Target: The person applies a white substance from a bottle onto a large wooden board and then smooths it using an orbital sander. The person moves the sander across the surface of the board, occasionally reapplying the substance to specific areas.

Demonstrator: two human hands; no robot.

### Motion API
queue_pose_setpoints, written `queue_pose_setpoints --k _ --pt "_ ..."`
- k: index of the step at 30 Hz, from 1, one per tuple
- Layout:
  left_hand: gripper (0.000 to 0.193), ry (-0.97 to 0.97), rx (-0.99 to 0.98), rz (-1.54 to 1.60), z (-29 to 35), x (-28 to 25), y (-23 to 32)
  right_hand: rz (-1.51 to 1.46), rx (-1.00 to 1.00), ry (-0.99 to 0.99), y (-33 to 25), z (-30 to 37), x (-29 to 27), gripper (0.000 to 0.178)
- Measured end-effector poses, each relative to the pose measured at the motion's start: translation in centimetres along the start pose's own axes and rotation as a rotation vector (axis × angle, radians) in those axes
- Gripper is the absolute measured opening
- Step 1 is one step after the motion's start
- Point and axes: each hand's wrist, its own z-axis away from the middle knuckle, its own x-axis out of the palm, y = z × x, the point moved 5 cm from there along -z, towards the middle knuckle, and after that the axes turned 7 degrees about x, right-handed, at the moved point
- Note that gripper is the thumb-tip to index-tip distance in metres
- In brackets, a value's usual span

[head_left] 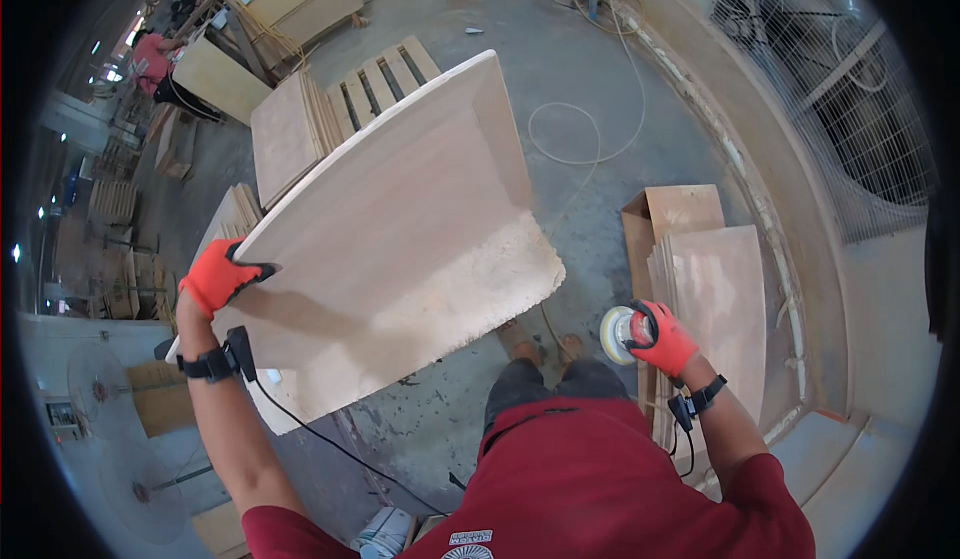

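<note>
A large curved plywood panel [385, 199] stands tilted in front of me, its lower edge rough and paler. My left hand [222, 277], in a red and black glove, grips the panel's left edge, thumb on the near face and the other fingers mostly hidden behind. Off to the right, my right hand [664, 339], gloved the same way, is closed around a round orbital sander [622, 335] with a pale disc. The sander is held away from the panel, its disc turned toward the left.
Stacked curved boards [715, 289] stand close by my right hand. Behind the panel are more stacked boards [285, 134] and a wooden pallet [385, 84]. A thin hose [598, 134] loops across the floor. Wire mesh [830, 89] lines the right wall. Another person [152, 64] is far left.
</note>
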Motion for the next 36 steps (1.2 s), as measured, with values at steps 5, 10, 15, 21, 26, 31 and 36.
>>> queue_pose_setpoints --k 5,10,15,21,26,31,36 --pt "0.04 0.315 0.206 -0.287 3.5 4.6 -0.2 0.003 -0.014 0.009 1.4 -0.4 0.1 0.085" --pt "0.069 0.455 0.403 -0.501 8.7 19.7 -2.6 -0.006 -0.016 0.025 3.0 -1.3 1.0 0.086" --pt "0.071 0.158 0.163 -0.521 9.8 33.4 -3.3 -0.051 0.023 0.017 3.1 -2.4 0.8 0.085" --pt "0.066 0.073 0.084 -0.413 7.2 40.6 -4.0 -0.042 0.082 0.072 2.4 -5.9 -1.7 0.08" --pt "0.067 0.14 0.087 -0.361 6.0 41.9 -3.7 -0.013 0.088 0.119 -1.4 -9.1 -4.7 0.076" --pt "0.071 -0.113 0.018 -0.207 4.8 38.4 -2.0 -0.055 0.074 0.106 -2.2 -13.0 -5.3 0.075" --pt "0.075 0.278 0.237 -0.097 -2.6 35.0 -0.2 -0.376 0.066 0.021 -2.6 -22.1 -4.6 0.066"
